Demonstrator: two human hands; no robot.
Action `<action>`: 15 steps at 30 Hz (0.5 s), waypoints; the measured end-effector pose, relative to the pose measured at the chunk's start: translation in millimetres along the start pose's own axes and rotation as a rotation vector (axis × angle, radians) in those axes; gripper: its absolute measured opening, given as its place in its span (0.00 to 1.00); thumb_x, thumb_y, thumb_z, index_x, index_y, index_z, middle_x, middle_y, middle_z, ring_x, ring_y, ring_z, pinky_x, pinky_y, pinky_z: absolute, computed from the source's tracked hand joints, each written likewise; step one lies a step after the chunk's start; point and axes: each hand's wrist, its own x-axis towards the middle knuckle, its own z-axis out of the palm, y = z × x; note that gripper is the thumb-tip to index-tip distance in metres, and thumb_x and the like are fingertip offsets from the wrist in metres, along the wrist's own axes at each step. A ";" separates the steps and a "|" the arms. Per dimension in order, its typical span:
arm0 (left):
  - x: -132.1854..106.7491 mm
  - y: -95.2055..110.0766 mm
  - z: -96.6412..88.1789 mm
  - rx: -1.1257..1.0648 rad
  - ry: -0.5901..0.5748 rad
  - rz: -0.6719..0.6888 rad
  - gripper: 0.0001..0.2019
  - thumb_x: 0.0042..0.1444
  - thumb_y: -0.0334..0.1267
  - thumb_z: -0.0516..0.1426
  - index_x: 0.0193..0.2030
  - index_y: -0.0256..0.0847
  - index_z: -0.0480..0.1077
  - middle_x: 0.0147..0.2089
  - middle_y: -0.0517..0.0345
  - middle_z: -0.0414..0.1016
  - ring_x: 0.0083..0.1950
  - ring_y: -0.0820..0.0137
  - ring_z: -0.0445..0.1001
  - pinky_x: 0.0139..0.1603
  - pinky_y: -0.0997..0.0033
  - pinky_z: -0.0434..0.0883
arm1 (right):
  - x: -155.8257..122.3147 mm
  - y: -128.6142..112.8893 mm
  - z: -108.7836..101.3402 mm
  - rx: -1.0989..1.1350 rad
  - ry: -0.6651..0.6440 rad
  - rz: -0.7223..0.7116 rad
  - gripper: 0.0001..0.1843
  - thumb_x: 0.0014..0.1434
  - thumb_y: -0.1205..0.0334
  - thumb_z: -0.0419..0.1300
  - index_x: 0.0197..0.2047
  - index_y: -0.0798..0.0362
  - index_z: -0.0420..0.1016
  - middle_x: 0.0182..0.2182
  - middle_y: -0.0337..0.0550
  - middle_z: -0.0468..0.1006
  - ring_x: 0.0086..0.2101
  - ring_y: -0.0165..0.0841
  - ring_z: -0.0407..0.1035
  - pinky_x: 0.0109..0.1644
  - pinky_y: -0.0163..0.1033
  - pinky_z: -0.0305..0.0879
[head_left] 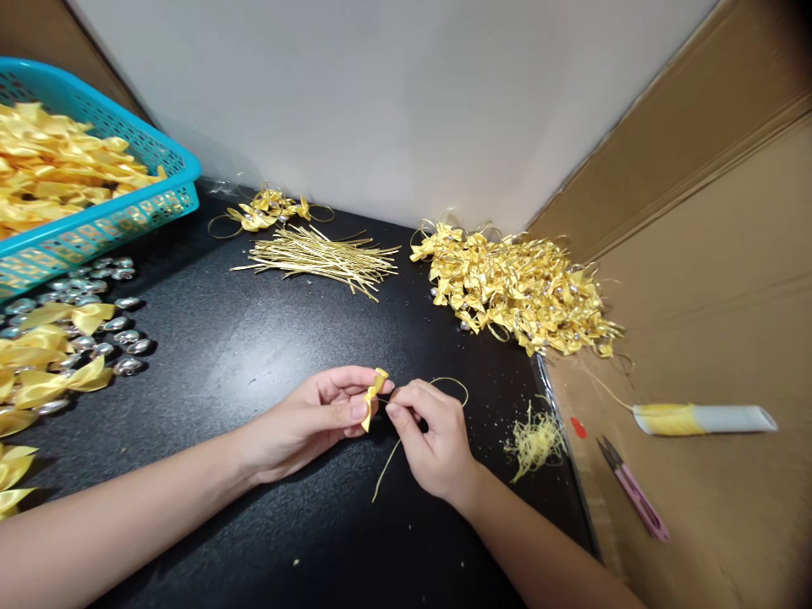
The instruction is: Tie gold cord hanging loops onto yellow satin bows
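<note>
A small yellow ribbon bow [370, 402] is pinched between the thumb and fingers of my left hand [323, 414], over the middle of the black table. Close beside it, my right hand [437, 436] pinches a thin needle [382, 401] whose visible end meets the bow. Yellow thread [388, 463] trails from my right hand in a loop behind it and a loose end in front. How far the needle has passed into the bow I cannot tell.
Gold ties [323, 258] lie behind my hands, finished-looking bows [520, 292] heaped to their right. At left are a blue basket [183, 165] of bows and silver beads [130, 365]. Thread scraps [536, 440], pink snips [638, 499] and a thread spool [704, 419] lie at right.
</note>
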 end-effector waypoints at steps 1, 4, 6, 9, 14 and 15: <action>-0.1 0.2 0.6 0.002 0.004 -0.004 0.14 0.41 0.37 0.73 0.37 0.43 0.82 0.30 0.60 0.77 0.27 0.80 0.67 0.29 0.83 0.66 | -0.2 -0.1 0.1 0.002 0.002 0.000 0.10 0.64 0.68 0.53 0.30 0.52 0.69 0.25 0.38 0.71 0.26 0.27 0.63 0.32 0.34 0.61; -0.8 1.2 2.5 0.007 0.013 -0.010 0.14 0.39 0.37 0.74 0.36 0.42 0.82 0.29 0.61 0.77 0.27 0.80 0.67 0.28 0.83 0.65 | -0.5 -0.4 0.6 0.017 0.009 0.006 0.10 0.64 0.67 0.53 0.30 0.52 0.69 0.25 0.38 0.72 0.26 0.27 0.63 0.32 0.34 0.62; -1.3 1.7 3.4 0.013 0.021 -0.007 0.14 0.39 0.36 0.74 0.35 0.42 0.82 0.29 0.61 0.76 0.27 0.80 0.67 0.28 0.83 0.65 | -0.5 -0.7 1.2 0.030 0.012 0.018 0.11 0.64 0.67 0.53 0.30 0.52 0.69 0.25 0.38 0.72 0.26 0.27 0.63 0.31 0.34 0.62; -1.6 1.6 3.3 0.031 0.024 0.001 0.13 0.40 0.36 0.74 0.35 0.43 0.82 0.29 0.61 0.76 0.27 0.80 0.67 0.29 0.83 0.66 | 0.0 -1.5 1.8 0.055 0.016 0.039 0.11 0.64 0.65 0.54 0.29 0.52 0.69 0.24 0.38 0.72 0.25 0.27 0.64 0.31 0.34 0.62; -1.5 -0.9 1.2 0.077 0.045 -0.005 0.14 0.39 0.37 0.74 0.35 0.44 0.82 0.27 0.62 0.75 0.26 0.81 0.66 0.27 0.83 0.64 | 0.7 -2.4 2.7 0.113 0.013 0.043 0.11 0.64 0.64 0.55 0.29 0.52 0.70 0.24 0.38 0.74 0.24 0.27 0.65 0.30 0.34 0.63; -1.6 -1.4 0.9 0.085 0.051 -0.012 0.14 0.38 0.37 0.74 0.34 0.44 0.82 0.27 0.62 0.75 0.25 0.81 0.66 0.27 0.83 0.63 | 0.7 -2.4 3.3 0.126 0.013 0.044 0.11 0.64 0.63 0.55 0.29 0.52 0.71 0.24 0.38 0.74 0.24 0.27 0.66 0.30 0.34 0.63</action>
